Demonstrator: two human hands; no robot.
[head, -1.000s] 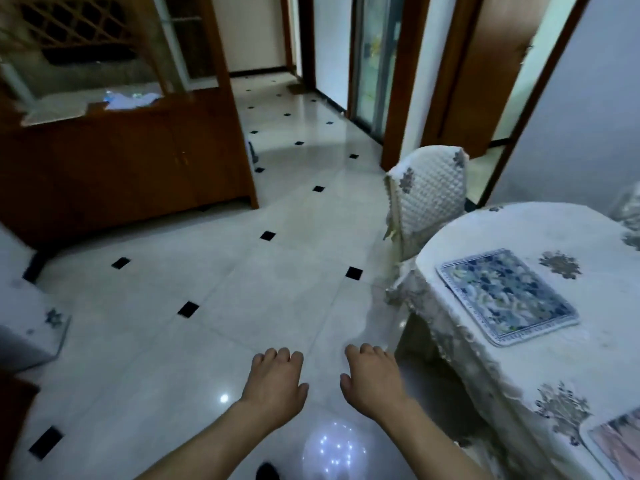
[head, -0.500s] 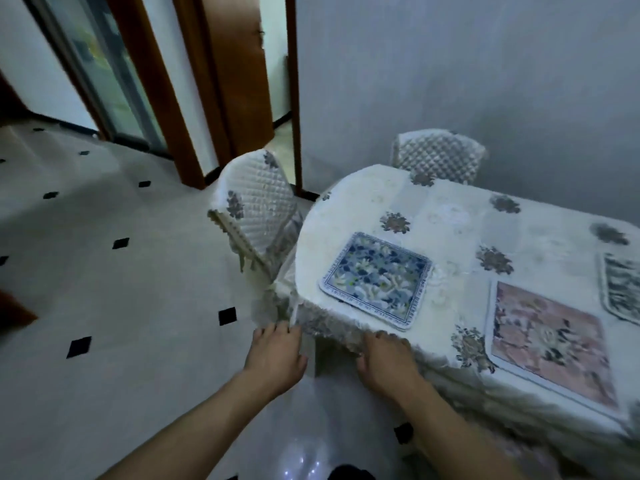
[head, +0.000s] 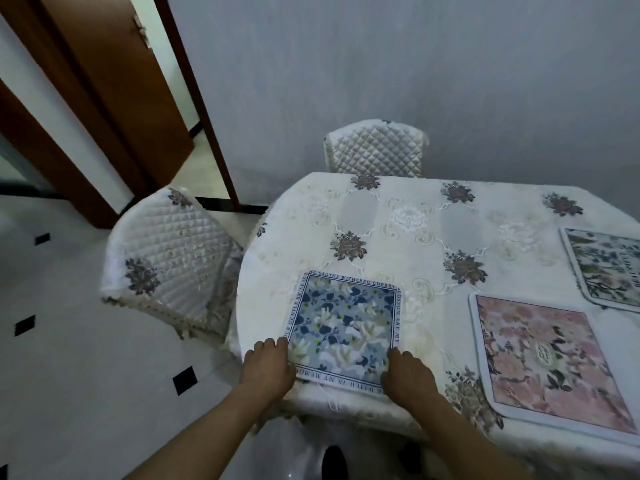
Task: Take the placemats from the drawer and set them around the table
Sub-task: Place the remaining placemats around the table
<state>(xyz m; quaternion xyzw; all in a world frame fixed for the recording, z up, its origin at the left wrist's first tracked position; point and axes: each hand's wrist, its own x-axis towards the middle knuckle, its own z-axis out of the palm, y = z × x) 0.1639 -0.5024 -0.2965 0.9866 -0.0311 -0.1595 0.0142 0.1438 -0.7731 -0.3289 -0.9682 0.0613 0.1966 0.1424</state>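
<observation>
A blue floral placemat [head: 343, 329] with a lettered border lies at the near left edge of the table [head: 408, 216], which is covered by a cream embroidered cloth. My left hand [head: 268, 367] rests on the mat's near left corner, and my right hand [head: 408, 375] rests on its near right corner. Both hands lie palm down with fingers on the mat's edge. A pink floral placemat [head: 547, 358] lies to the right at the near edge. A third, pale floral placemat [head: 609, 268] sits at the far right, partly cut off by the frame.
A chair with a quilted white cover [head: 166, 258] stands at the table's left end, and another chair [head: 375, 148] stands at the far side against the grey wall. A brown door [head: 114, 98] stands ajar at the left. Tiled floor lies to the left.
My view swung from the floor and cabinet round to the table. Both hands came up from in front of the table edge onto the near corners of the blue placemat.
</observation>
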